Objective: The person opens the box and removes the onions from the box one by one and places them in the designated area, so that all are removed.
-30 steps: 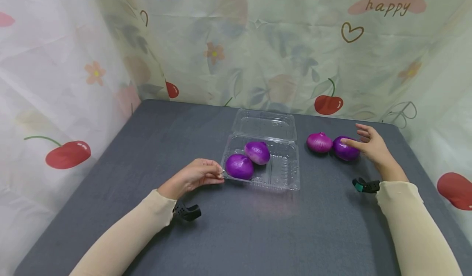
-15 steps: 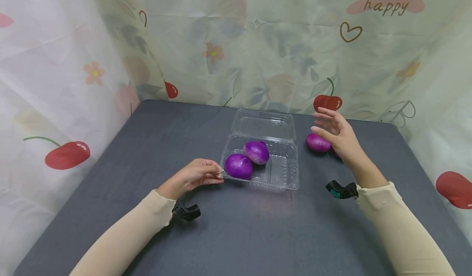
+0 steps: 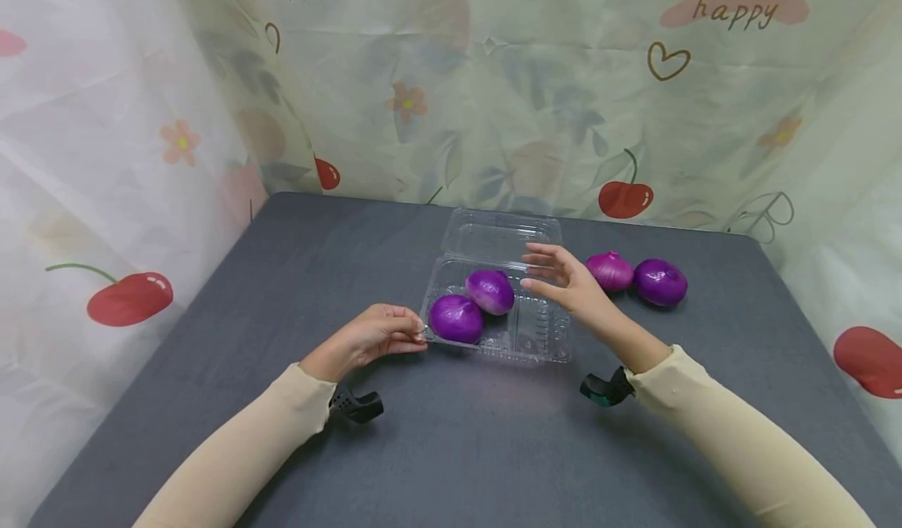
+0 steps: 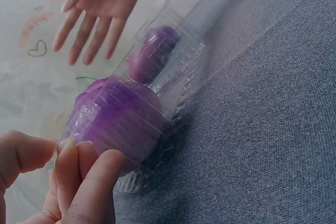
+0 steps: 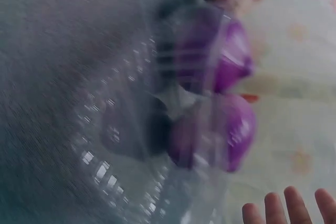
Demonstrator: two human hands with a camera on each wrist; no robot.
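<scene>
A clear plastic clamshell container (image 3: pixel 539 348) lies on the grey table with its lid (image 3: pixel 493 234) folded back. Two purple onions, a front one (image 3: pixel 456 319) and one behind it (image 3: pixel 491 291), sit in its left half. My left hand (image 3: pixel 373 336) pinches the container's left front rim between thumb and fingers, as the left wrist view also shows. My right hand (image 3: pixel 564 281) hovers over the container's right side, fingers spread and holding nothing. In the right wrist view only its fingertips (image 5: pixel 294 208) show, and that view is blurred.
Two more purple onions, a lighter one (image 3: pixel 610 271) and a darker one (image 3: pixel 660 283), rest side by side on the table (image 3: pixel 451 450) right of the container. A printed curtain (image 3: pixel 451 81) hangs behind the table and at both sides.
My right hand has moved left from the darker onion on the right, past the lighter one, to above the container. My left hand and the onions have stayed in place.
</scene>
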